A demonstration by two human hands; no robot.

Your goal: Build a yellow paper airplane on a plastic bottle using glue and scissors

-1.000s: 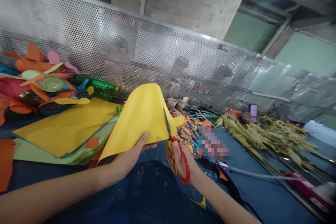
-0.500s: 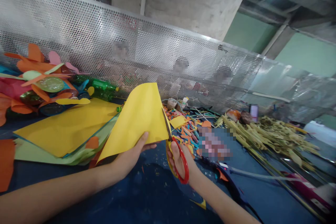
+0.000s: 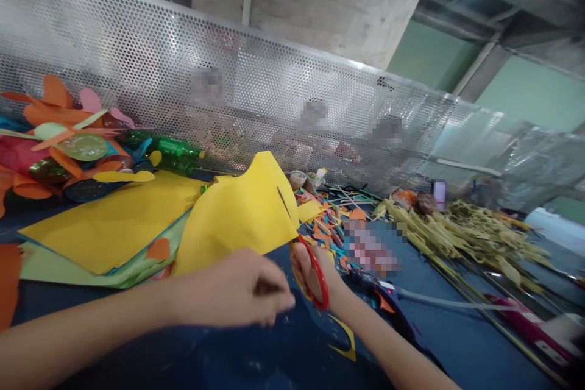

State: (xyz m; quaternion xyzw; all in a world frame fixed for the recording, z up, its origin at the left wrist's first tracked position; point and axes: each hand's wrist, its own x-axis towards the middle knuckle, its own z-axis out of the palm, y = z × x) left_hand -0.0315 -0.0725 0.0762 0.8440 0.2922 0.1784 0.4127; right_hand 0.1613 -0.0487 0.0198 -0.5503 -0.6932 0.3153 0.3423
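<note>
My right hand grips a pair of scissors with red and yellow handles. Their blades reach into the right side of a yellow paper sheet, and part of a dark blade shows against it. The sheet stands up, bent over, above the table. My left hand is just in front of the sheet's lower edge, apart from it, fingers loosely curled with a gap at the thumb and nothing visible in them. A curved yellow paper offcut lies below my right wrist.
Left are stacked paper sheets, green bottles and paper-petal shapes. Colourful scraps lie behind the scissors. To the right are a glue gun and dried husks. A perforated panel borders the back.
My left hand has let go of the yellow sheet and come towards me. The sheet has sagged and bent over, and the scissors blades are now mostly hidden by it.
</note>
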